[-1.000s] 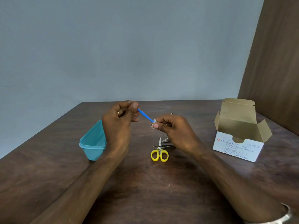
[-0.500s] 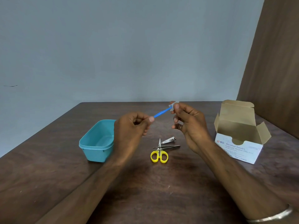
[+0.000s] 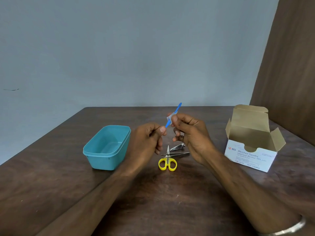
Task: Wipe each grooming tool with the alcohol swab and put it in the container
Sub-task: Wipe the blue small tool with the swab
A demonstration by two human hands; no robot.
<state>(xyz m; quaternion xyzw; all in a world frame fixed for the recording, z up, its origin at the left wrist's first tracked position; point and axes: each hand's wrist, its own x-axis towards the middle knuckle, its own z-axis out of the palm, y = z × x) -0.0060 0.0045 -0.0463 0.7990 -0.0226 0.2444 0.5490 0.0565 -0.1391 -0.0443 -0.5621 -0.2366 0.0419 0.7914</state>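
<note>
My left hand (image 3: 146, 142) pinches the lower end of a thin blue tool (image 3: 179, 107) that tilts up to the right. My right hand (image 3: 190, 133) holds a small white alcohol swab (image 3: 169, 118) wrapped around the tool's middle. Below the hands, on the wooden table (image 3: 51, 184), lie yellow-handled scissors (image 3: 167, 163), silver tweezers (image 3: 177, 155) and a nail clipper (image 3: 178, 147). A teal container (image 3: 105, 149) stands open at the left, with nothing visible inside.
An open white box of alcohol swabs (image 3: 250, 150) stands at the right of the table. A brown wooden panel (image 3: 289, 65) rises behind it. A grey wall lies beyond the table's far edge.
The blue tool has tilted steeper, tip up. The swab has slid from the tip down to the middle of the tool, with the right hand lower and closer to the left hand.
</note>
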